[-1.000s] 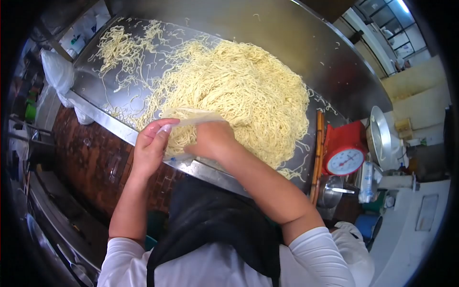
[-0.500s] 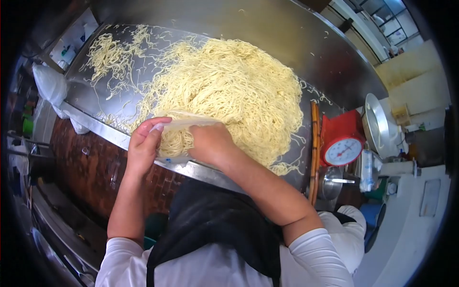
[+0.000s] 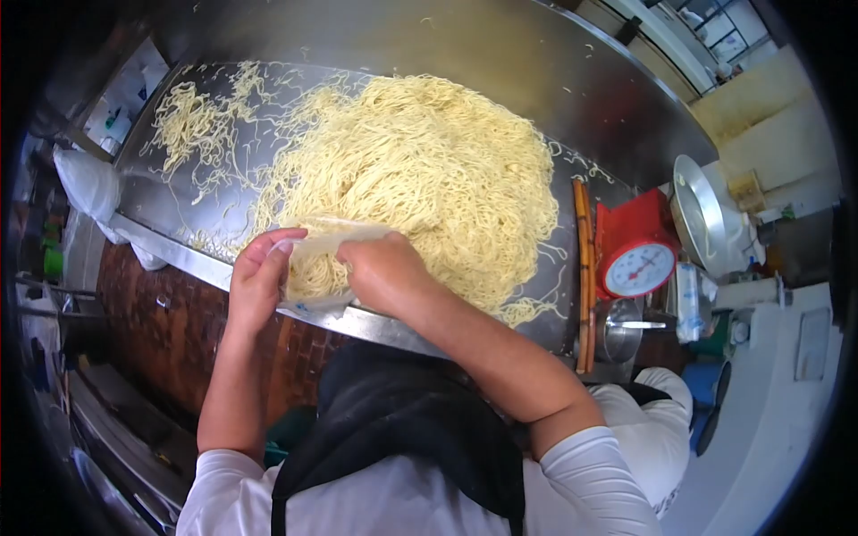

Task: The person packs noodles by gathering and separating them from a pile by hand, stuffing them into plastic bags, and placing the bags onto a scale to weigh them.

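**Hold the noodle bag's mouth wide with both hands**

Nearest you, your dark apron stands close to the worktop's front edge, so give your forearms room to work without leaning on the metal lip. Just beyond it, between your hands, is the clear plastic bag, with pale noodles showing inside, over the near side of the heap. Whether its base rests on the metal or hangs just above it, you cannot tell from here.

Your left hand has the rim pinched between thumb and forefinger; a firm, flat pinch there should stop the thin film slipping without tearing it. Your right hand is at the other side of the mouth, its back turned up; its fingertips are hidden, so whether they are spread or gripping cannot be told. Working it gently against the left side should spread the opening and leave strands less chance to snag on the rim.

Farther off, the noodle heap covers the middle of the worktop, handy to your right hand. To its right lie the bamboo poles, then the red scale; mind your elbow there. Loose strands lie far left.
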Available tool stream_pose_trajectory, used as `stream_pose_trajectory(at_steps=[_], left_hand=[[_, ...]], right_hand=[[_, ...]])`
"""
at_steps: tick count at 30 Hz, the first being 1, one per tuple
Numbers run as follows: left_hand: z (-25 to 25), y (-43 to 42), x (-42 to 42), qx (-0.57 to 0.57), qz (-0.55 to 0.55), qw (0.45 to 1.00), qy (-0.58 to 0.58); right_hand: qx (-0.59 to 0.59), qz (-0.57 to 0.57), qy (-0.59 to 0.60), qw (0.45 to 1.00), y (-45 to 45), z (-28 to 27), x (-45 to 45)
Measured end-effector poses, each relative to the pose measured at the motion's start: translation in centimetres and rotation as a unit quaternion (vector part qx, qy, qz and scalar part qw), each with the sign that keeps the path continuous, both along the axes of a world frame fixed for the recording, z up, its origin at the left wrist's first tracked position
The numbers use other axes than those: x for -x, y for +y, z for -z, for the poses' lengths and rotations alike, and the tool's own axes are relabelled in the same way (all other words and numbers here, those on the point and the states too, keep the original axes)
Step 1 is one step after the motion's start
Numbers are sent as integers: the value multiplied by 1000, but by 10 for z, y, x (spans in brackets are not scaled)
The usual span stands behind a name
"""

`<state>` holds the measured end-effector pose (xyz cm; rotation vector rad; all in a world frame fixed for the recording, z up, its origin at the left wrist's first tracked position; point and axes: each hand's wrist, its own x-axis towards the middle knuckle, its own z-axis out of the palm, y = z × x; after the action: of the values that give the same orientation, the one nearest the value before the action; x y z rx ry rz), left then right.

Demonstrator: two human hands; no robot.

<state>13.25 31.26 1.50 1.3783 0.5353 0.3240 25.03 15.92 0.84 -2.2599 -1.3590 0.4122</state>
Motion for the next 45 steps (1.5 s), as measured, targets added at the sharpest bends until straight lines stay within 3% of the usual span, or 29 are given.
stream_pose_trajectory(at_steps=[5, 11, 20, 45], left_hand=[[9, 5, -1, -2, 58, 998, 16], [-3, -7, -8, -7, 50, 998, 31], [-2, -12, -15, 3, 64, 998, 28], [-6, -8, -10, -8, 89, 996, 25]], right_hand=[[102, -17, 8, 995, -4, 0, 0], [27, -8, -18, 999, -12, 8, 3], [112, 8, 46, 993, -8, 11, 4], [68, 15, 12, 997, -8, 11, 9]])
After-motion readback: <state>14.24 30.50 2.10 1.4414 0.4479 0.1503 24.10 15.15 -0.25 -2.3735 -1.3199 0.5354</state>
